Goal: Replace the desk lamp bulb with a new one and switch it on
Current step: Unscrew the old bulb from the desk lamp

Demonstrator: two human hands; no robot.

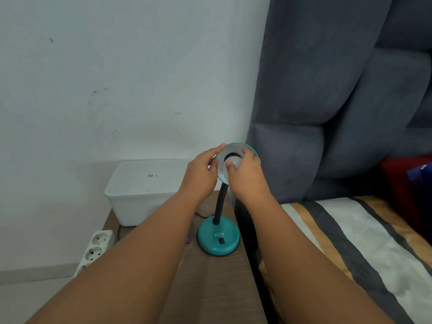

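Note:
A teal desk lamp stands on the wooden bedside table, its round base carrying a black rocker switch and a black flexible neck. The shade is tipped up so its pale inside faces me. My left hand grips the shade's left rim. My right hand reaches into the shade, fingers closed around a white bulb that is mostly hidden by them. The dark socket opening shows just above the bulb. The lamp is unlit.
A white lidded plastic box sits at the back of the table. A white power strip hangs at the table's left edge. A small purple item lies by the base. A bed with striped bedding and grey headboard lies right.

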